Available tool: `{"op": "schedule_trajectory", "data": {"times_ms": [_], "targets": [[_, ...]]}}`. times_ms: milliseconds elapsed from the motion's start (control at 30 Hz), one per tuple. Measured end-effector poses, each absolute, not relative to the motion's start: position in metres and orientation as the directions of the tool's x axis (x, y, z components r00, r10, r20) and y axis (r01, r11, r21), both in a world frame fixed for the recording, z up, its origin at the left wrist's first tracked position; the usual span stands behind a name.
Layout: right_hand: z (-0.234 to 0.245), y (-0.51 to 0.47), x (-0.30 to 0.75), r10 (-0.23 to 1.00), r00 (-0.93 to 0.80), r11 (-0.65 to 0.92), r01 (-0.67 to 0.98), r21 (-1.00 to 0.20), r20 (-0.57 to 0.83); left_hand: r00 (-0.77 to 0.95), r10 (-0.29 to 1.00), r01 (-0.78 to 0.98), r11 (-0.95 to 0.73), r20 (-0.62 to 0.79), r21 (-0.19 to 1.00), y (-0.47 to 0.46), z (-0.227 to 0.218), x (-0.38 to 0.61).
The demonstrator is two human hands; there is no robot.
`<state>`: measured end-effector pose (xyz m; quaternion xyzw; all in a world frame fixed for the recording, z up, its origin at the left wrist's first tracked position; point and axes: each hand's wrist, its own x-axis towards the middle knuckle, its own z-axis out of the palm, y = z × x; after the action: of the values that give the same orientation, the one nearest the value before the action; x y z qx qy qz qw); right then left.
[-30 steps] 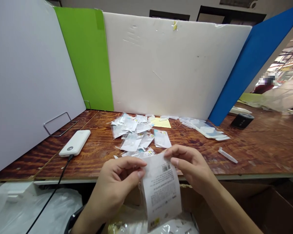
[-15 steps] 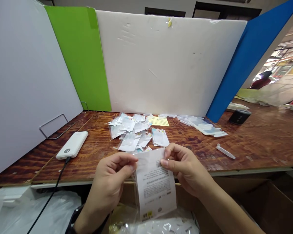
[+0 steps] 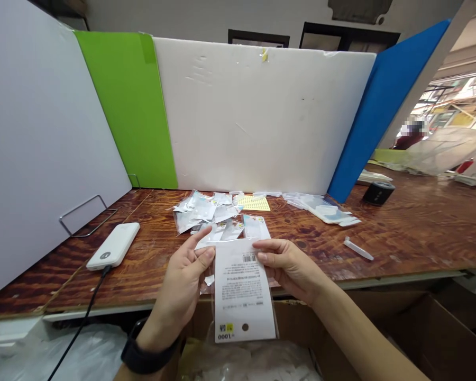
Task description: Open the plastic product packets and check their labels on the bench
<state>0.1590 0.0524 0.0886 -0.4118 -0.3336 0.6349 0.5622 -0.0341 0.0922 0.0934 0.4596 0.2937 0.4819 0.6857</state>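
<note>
Currently, the left hand (image 3: pixel 178 288) and right hand (image 3: pixel 289 267) pinch a clear plastic bag with white label (image 3: pixel 244 296) above a cardboard box (image 3: pixel 432 333); a heap of similar bags (image 3: pixel 200 211) remains on the red-brown wooden table (image 3: pixel 420 238).

Packets (image 3: pixel 200 209) lay on the workbench (image 3: pixel 420 233), power bank (image 3: pixel 112 253) to their left, second stack (image 3: pixel 321 210) to their right (by the rear partition (image 3: pixel 257 116)), cardboard box (image 3: pixel 432 338) below the edge.

This is a packing workstation in a workshop or warehouse hall. A varnished wooden worktop (image 3: pixel 400 233) stands screened by white, green and blue partition boards (image 3: pixel 257 116), with barcoded retail packets (image 3: pixel 194 209) on it and an open cardboard carton (image 3: pixel 412 338) below its edge.
</note>
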Motion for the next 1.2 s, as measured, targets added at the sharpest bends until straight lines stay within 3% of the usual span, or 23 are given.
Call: {"op": "schedule_trajectory", "data": {"times_ms": [100,200,267,333,400,467,567,700,800,933,1033,1200], "targets": [[0.090,0.056,0.173,0.990,0.097,-0.064,-0.356,-0.932,-0.106,0.343,0.939,-0.223,0.062,0.019,0.973,0.091,0.089,-0.032],[0.088,0.061,0.207,0.953,0.302,0.047,-0.246,-0.968,-0.030,0.403,0.913,0.161,-0.139,0.063,0.977,0.084,0.085,-0.029],[0.081,0.066,0.235,0.897,0.442,0.071,-0.136,-0.988,0.003,0.624,0.777,0.382,-0.395,0.082,0.836,0.078,0.081,-0.026],[0.071,0.071,0.261,0.846,0.533,0.017,0.003,-1.000,0.016,0.807,0.591,0.448,-0.629,0.015,0.635,0.072,0.077,-0.023],[0.059,0.076,0.278,0.815,0.577,-0.066,0.170,-0.983,0.045,0.852,0.521,0.489,-0.751,-0.058,0.444,0.069,0.070,-0.019],[0.051,0.080,0.286,0.806,0.581,-0.128,0.355,-0.926,0.111,0.827,0.555,0.554,-0.775,-0.092,0.303,0.068,0.063,-0.014],[0.046,0.085,0.275,0.836,0.491,-0.136,0.620,-0.773,0.246,0.809,0.580,0.586,-0.780,-0.098,0.220,0.070,0.055,-0.007],[0.045,0.092,0.234,0.949,0.151,0.012,0.860,-0.511,0.276,0.825,0.560,0.564,-0.812,-0.077,0.150,0.075,0.052,0.004],[0.045,0.102,0.211,0.980,0.018,0.057,0.931,-0.361,0.200,0.838,0.540,0.545,-0.831,-0.074,0.109,0.082,0.052,0.008],[0.053,0.109,0.210,0.986,0.063,-0.013,0.952,-0.305,0.156,0.842,0.528,0.538,-0.838,-0.108,0.097,0.087,0.051,0.008],[0.069,0.105,0.215,0.966,0.130,-0.040,0.930,-0.365,0.225,0.844,0.505,0.526,-0.845,-0.182,0.097,0.080,0.053,0.004],[0.107,0.099,0.208,0.865,0.272,0.027,0.813,-0.582,0.421,0.844,0.465,0.514,-0.845,-0.268,0.150,0.077,0.078,0.000]]}}
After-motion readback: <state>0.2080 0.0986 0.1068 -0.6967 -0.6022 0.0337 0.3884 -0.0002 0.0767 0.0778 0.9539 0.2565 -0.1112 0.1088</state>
